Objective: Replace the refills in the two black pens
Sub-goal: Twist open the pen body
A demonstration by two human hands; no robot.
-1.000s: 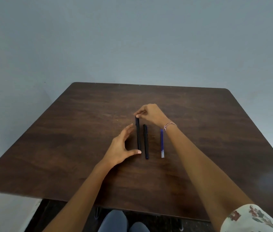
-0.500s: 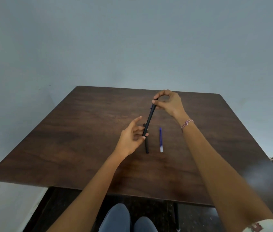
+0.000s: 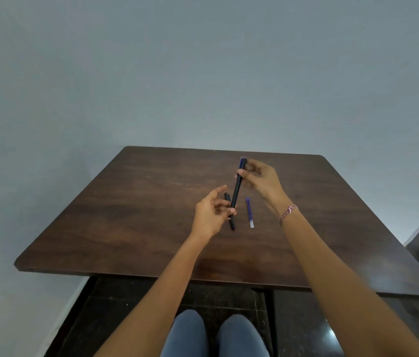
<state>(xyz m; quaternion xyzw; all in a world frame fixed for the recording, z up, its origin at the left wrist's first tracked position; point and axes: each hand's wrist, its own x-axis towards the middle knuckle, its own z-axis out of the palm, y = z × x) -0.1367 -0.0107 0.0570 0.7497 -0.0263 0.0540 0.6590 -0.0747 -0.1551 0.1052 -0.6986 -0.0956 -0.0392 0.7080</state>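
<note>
One black pen (image 3: 237,186) is lifted off the brown table (image 3: 136,222) and held tilted between both hands. My right hand (image 3: 262,181) pinches its upper end, where a bit of blue shows. My left hand (image 3: 212,211) grips its lower end with thumb and fingertips, the other fingers spread. The second black pen (image 3: 232,224) lies on the table just under my left hand, partly hidden by it. A blue refill (image 3: 249,212) with a clear tip lies on the table to the right of the pens.
The table stands against a plain grey wall. My knees (image 3: 213,336) show below its near edge, over a dark floor. A bracelet (image 3: 287,213) circles my right wrist.
The first pen came up off the table, lifted by my right hand at its far end. My left hand closed on its lower end. The view has pulled back and upward.
</note>
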